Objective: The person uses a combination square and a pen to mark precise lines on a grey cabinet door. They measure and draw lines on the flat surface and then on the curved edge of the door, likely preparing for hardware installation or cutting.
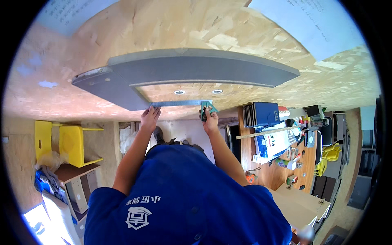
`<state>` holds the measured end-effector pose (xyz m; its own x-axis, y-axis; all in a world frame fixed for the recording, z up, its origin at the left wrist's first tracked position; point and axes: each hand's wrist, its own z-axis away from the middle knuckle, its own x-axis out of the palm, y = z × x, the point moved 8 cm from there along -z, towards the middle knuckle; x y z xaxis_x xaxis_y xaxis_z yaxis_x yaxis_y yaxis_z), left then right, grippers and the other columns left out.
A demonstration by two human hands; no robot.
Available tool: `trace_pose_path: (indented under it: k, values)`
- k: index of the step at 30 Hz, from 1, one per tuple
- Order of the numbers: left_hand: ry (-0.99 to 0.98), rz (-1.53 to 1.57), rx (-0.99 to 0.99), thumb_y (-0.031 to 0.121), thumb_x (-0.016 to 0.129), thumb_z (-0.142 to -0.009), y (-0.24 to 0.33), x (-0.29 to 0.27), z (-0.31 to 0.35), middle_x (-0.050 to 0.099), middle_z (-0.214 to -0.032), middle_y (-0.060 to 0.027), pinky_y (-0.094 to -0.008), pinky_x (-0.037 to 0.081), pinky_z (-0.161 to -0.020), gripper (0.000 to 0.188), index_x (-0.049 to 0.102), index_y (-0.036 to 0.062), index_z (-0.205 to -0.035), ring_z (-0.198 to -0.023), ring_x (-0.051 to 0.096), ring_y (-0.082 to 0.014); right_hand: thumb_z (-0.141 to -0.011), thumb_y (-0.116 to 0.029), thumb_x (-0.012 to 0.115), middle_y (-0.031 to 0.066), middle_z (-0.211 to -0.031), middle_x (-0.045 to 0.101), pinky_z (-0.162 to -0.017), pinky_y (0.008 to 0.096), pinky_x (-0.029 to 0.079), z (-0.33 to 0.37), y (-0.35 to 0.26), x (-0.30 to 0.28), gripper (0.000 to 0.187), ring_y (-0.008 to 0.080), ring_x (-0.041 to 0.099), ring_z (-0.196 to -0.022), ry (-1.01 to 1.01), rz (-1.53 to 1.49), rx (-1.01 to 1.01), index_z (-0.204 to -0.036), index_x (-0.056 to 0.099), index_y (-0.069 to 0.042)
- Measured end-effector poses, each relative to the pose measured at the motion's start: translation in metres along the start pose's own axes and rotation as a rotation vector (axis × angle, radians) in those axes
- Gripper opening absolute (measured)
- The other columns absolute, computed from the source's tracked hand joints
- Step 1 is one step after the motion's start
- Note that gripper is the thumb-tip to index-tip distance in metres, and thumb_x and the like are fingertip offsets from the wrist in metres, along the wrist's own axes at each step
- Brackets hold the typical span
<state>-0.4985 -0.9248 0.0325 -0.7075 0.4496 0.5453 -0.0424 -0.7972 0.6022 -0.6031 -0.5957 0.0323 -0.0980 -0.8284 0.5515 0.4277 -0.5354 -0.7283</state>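
My right hand (210, 121) grips the green head (208, 108) of a combination square. Its steel blade (179, 103) runs left to the lower corner of a grey L-shaped panel (196, 71). At that left end my left hand (150, 116) has its fingertips together at the blade and the panel's edge. Whether those fingers pinch the blade or only press on it, I cannot tell. The panel lies against a chipboard surface (257, 96), where two round light-rimmed fittings (179, 92) show just above the blade.
Paper sheets (314, 26) are on the chipboard. To the right stands a cluttered wooden desk (265, 171) with dark blue binders (265, 114), a long wooden strip (267, 132) and an orange tape measure (251, 178). A yellow chair (70, 141) and a low cabinet (77, 188) are at left.
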Motion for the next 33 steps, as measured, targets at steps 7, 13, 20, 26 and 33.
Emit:
trace_pose_path:
  k: [7,13,20,26,33]
  values:
    - [-0.001,-0.031,-0.006,0.019,0.058,-0.109,0.012,-0.002,0.006,0.069,-0.126,-0.0151,-0.0421,0.058,-0.099,0.022,0.057,0.0033,-0.124,-0.123,0.067,-0.0303,-0.107,-0.025,0.061,0.0043,-0.109,0.075,-0.077,0.0353,0.059,0.006,-0.001,0.008,0.024,0.0204,0.073,-0.092,0.010,-0.048,0.043,-0.123,0.066,-0.008]
    - [-0.167,-0.270,0.196,0.022,0.057,-0.110,0.061,0.054,0.075,0.072,-0.120,-0.0091,-0.0378,0.056,-0.091,0.018,0.061,0.0075,-0.119,-0.116,0.070,-0.0256,-0.107,-0.038,0.060,0.0028,-0.112,0.074,-0.090,0.0401,0.055,0.039,0.007,-0.011,0.029,0.0191,0.068,-0.099,-0.016,-0.208,0.204,-0.119,0.067,-0.013]
    - [-0.349,-0.605,0.553,0.017,0.058,-0.109,0.101,0.152,0.134,0.072,-0.103,-0.0094,-0.0347,0.063,-0.077,0.022,0.068,-0.0019,-0.114,-0.096,0.072,-0.0171,-0.107,-0.034,0.062,0.0063,-0.117,0.073,-0.089,0.0391,0.059,0.071,0.041,-0.032,0.028,0.0220,0.071,-0.104,-0.008,-0.264,0.216,-0.123,0.064,-0.012]
    - [-0.374,-0.629,0.502,0.017,0.060,-0.109,0.104,0.201,0.125,0.067,-0.084,-0.0020,-0.0306,0.060,-0.070,0.020,0.069,0.0012,-0.102,-0.064,0.047,-0.0044,-0.110,-0.038,0.053,0.0128,-0.130,0.069,-0.092,0.0397,0.061,0.103,0.058,-0.001,0.039,0.0279,0.070,-0.115,-0.222,-0.176,0.259,-0.137,0.058,-0.009]
    - [-0.435,-0.767,0.519,0.012,0.065,-0.105,0.072,0.212,0.127,0.063,-0.080,-0.0007,-0.0304,0.062,-0.070,0.017,0.071,-0.0020,-0.099,-0.070,0.058,-0.0074,-0.111,-0.038,0.052,0.0090,-0.123,0.070,-0.091,0.0391,0.060,0.103,0.095,0.008,0.036,0.0272,0.072,-0.106,-0.104,-0.220,0.384,-0.133,0.060,-0.011]
